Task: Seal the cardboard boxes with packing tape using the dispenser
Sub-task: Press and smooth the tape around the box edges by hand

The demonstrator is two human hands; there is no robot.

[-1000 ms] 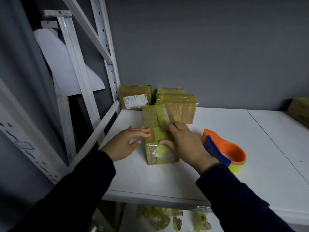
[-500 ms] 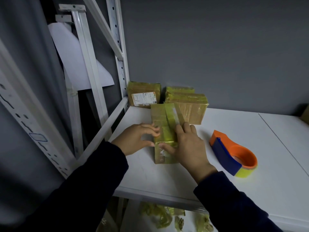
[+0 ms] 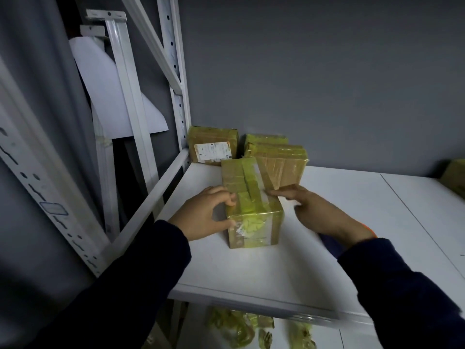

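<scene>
Brown box (image 3: 254, 222) sat on the table (image 3: 251, 268). The left hand (image 3: 203, 220) gripped its corner with curled fingers (image 3: 230, 200); the right hand (image 3: 324, 215) touched it with straight fingers.

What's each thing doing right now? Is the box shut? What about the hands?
front box: closed, taped, flat on the white table.
left hand: grips the front box's left side.
right hand: fingers straight, touching the box's right top edge.
tape dispenser: unheld, mostly hidden behind the right wrist.
labelled box: closed, taped, at the back wall.
stacked boxes: closed, taped.
</scene>
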